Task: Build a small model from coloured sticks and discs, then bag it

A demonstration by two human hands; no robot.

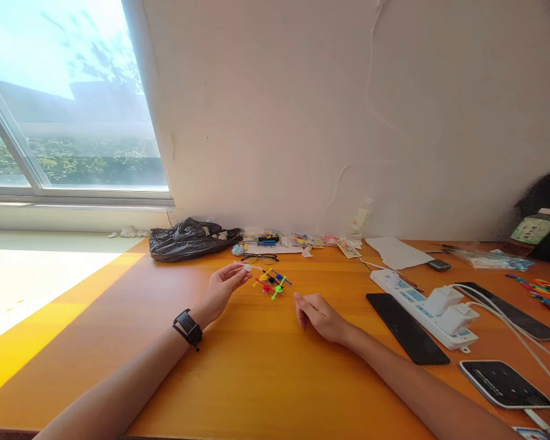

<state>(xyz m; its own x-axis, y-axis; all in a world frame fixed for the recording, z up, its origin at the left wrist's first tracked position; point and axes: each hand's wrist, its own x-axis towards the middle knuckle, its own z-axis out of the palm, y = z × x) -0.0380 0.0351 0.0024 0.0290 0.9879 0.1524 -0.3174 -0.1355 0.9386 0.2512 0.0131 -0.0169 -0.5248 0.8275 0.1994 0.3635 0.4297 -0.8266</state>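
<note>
Between the thumb and fingers of my left hand [224,286] is a small white plastic piece [247,267], with a round part and a thin stem. Just right of that hand, a cluster of small colourful plastic pieces [271,281] in yellow, red, blue, black and green lies on the wooden table [238,379]. They have thin rods and round middles; whether they are joined I cannot tell. My right hand [319,315] is to the right of the cluster, apart from it, its fingers curled closed. What those fingers hold, if anything, is hidden.
Eyeglasses [260,258] and a black plastic bag [190,239] lie toward the wall. On the right are a white power strip [412,299] with plugged chargers and cables, a black phone [406,327], a white-edged device [504,383] and colourful pieces [543,293].
</note>
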